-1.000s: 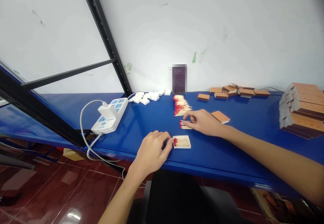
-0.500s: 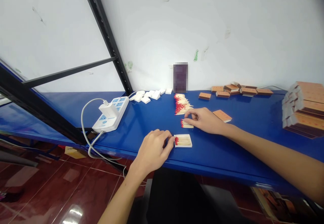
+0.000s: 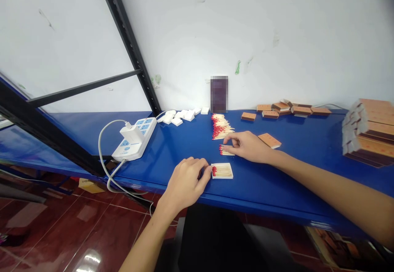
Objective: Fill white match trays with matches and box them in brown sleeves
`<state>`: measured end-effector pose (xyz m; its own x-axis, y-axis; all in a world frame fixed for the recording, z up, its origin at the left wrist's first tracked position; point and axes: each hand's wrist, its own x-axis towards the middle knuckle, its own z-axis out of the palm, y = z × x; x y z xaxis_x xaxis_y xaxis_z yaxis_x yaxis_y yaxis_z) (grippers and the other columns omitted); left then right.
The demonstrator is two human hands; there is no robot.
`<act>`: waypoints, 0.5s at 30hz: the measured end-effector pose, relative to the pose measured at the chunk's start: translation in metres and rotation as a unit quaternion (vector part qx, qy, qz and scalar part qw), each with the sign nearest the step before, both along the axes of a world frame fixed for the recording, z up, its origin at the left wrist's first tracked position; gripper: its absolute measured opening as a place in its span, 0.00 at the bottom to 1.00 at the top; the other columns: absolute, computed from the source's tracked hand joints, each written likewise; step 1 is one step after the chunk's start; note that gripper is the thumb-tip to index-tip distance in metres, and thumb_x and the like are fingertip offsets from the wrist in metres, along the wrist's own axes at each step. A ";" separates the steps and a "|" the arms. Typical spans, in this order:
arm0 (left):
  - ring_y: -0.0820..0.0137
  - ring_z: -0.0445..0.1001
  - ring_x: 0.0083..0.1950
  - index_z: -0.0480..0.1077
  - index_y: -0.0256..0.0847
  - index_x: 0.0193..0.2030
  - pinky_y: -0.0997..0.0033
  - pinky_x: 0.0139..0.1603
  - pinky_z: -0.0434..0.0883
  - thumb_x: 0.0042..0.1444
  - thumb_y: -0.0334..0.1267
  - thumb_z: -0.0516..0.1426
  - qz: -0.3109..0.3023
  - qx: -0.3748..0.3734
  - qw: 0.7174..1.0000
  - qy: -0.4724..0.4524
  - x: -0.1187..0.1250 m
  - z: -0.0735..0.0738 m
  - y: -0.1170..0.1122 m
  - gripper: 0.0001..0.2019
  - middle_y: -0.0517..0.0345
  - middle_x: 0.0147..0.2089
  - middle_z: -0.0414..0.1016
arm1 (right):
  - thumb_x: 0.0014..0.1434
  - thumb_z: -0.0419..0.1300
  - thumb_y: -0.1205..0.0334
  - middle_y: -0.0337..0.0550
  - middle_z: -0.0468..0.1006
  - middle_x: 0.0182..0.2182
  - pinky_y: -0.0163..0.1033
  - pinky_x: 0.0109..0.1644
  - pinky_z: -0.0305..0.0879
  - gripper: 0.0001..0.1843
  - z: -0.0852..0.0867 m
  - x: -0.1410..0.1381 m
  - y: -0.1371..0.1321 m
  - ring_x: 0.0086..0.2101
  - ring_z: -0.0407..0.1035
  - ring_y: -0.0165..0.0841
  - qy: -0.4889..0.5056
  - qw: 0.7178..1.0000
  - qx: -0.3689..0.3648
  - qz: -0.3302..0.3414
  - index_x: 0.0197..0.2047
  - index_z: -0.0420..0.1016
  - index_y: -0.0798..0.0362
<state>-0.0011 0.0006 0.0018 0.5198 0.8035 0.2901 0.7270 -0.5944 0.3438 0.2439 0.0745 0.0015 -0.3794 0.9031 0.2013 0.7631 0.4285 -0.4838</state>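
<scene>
A white matchbox tray (image 3: pixel 222 171) with red-tipped matches lies near the front edge of the blue shelf (image 3: pixel 184 149). My left hand (image 3: pixel 185 181) rests at the tray's left end, fingers curled, fingertips touching it. My right hand (image 3: pixel 248 146) lies just behind the tray and pinches a small bundle of matches (image 3: pixel 224 150) flat on the shelf. Behind it sits a bigger pile of loose matches (image 3: pixel 219 126). An orange matchbox sleeve (image 3: pixel 269 140) lies beside my right wrist.
A white power strip (image 3: pixel 134 139) with a plugged charger and cable sits at left. Several white empty trays (image 3: pixel 181 116) and several orange sleeves (image 3: pixel 286 110) line the wall. A stack of matchboxes (image 3: pixel 369 130) stands at right. A black diagonal rack strut (image 3: pixel 129 46) crosses the left.
Hardly anything has moved. My right hand has shifted its fingers slightly on the small bundle of matches; my left hand stays at the tray.
</scene>
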 end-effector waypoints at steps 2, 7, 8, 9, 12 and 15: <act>0.65 0.72 0.37 0.69 0.43 0.37 0.64 0.40 0.64 0.72 0.38 0.48 -0.001 0.000 1.000 0.000 0.000 0.000 0.000 0.12 0.59 0.36 0.77 | 0.60 0.60 0.47 0.34 0.69 0.21 0.36 0.29 0.51 0.14 0.000 0.001 0.000 0.23 0.62 0.29 -0.001 1.000 -0.003 0.000 0.37 0.76 0.50; 0.64 0.71 0.37 0.69 0.43 0.38 0.64 0.41 0.64 0.72 0.39 0.48 -0.001 -0.001 1.000 0.004 0.000 0.000 0.000 0.12 0.59 0.36 0.76 | 0.61 0.59 0.47 0.34 0.69 0.20 0.36 0.29 0.50 0.15 0.000 0.002 0.000 0.23 0.61 0.30 0.006 1.000 -0.001 -0.004 0.37 0.76 0.50; 0.64 0.71 0.37 0.69 0.43 0.38 0.65 0.41 0.64 0.72 0.39 0.48 0.000 -0.002 1.000 0.005 0.000 0.000 0.000 0.12 0.59 0.36 0.76 | 0.61 0.59 0.47 0.34 0.69 0.21 0.36 0.29 0.50 0.15 0.000 0.001 0.000 0.24 0.61 0.30 0.006 1.000 0.001 -0.005 0.37 0.76 0.50; 0.64 0.71 0.37 0.69 0.43 0.38 0.65 0.41 0.64 0.72 0.39 0.48 0.000 -0.002 1.000 0.005 0.000 -0.001 0.000 0.12 0.59 0.36 0.76 | 0.61 0.59 0.47 0.35 0.69 0.21 0.36 0.29 0.50 0.15 0.000 0.001 0.001 0.24 0.61 0.30 0.005 1.000 0.001 -0.007 0.36 0.76 0.50; 0.64 0.72 0.37 0.69 0.43 0.38 0.65 0.41 0.64 0.72 0.38 0.49 0.001 0.001 1.000 0.005 0.000 -0.001 0.000 0.12 0.59 0.36 0.76 | 0.61 0.58 0.48 0.35 0.69 0.21 0.36 0.29 0.50 0.15 0.000 0.000 0.001 0.24 0.61 0.30 0.004 1.000 0.002 -0.011 0.36 0.77 0.50; 0.64 0.72 0.37 0.69 0.43 0.37 0.65 0.41 0.64 0.72 0.38 0.49 0.001 0.002 1.000 0.006 0.000 -0.001 0.001 0.12 0.60 0.35 0.76 | 0.61 0.58 0.48 0.35 0.69 0.22 0.36 0.29 0.49 0.14 0.000 0.000 0.001 0.24 0.61 0.30 0.001 1.000 0.005 -0.015 0.36 0.77 0.50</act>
